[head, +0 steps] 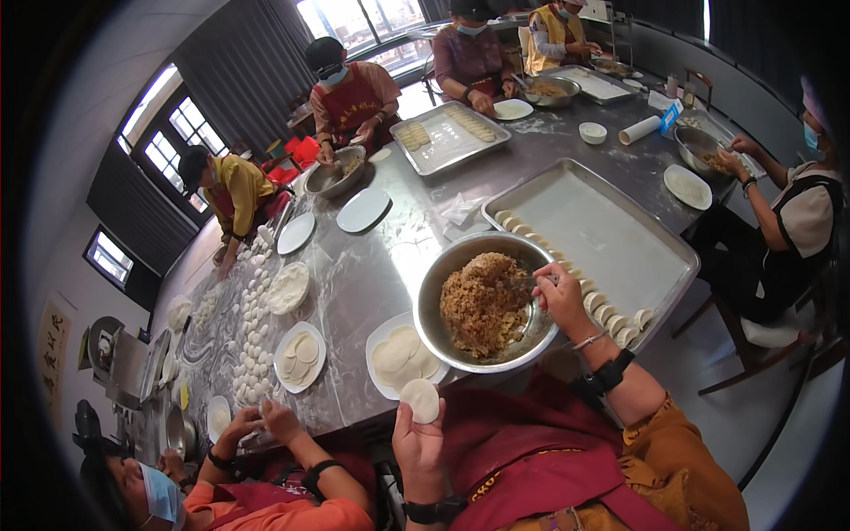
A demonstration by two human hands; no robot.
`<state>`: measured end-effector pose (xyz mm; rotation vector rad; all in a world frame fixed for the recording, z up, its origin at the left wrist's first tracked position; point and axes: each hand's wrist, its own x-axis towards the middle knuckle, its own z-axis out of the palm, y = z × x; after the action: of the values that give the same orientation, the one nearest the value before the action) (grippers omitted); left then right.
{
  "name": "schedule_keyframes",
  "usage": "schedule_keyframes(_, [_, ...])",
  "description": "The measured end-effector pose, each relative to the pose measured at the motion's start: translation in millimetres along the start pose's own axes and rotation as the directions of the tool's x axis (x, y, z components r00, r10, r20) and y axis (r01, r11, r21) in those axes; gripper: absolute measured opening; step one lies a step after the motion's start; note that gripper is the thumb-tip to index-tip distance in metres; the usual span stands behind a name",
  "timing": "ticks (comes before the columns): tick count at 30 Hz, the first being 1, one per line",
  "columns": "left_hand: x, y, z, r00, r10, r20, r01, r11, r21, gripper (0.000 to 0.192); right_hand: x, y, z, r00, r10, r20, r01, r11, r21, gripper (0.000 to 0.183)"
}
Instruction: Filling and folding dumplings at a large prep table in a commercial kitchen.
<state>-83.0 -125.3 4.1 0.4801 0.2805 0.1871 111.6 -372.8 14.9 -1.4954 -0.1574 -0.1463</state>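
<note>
A round dumpling wrapper [420,399] rests on the fingers of my left hand [420,441], just off the table's front edge. My right hand [563,302] grips the handle of a metal utensil [524,282], whose far end is hidden in brown minced filling [479,299]. That filling sits in a wide steel bowl [431,332] in front of me. A white plate [382,386] of stacked wrappers [405,355] stands left of the bowl. Beyond the bowl lies a large metal tray [597,212], with a row of folded dumplings [605,312] along its near side.
Beside me on the left, a co-worker's hands [265,421] are near a plate of wrappers [300,358]. Many dough pieces [252,332] and a plate of flour [288,289] cover the left of the steel table [352,292]. Other people work around it. A second dumpling tray [451,139] stands farther back.
</note>
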Motion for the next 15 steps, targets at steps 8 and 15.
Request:
schedule_keyframes(8, [13,-4,29,1.000,0.002,0.014,-0.003,0.998,0.067,0.041,-1,4,-3,0.995,0.092,0.030,-0.095,0.982,0.161,0.011])
schedule_keyframes(15, [36,-12,56,0.997,0.010,0.082,-0.017,0.996,0.084,0.041,-6,14,1,0.990,0.127,0.063,-0.139,0.959,0.248,0.013])
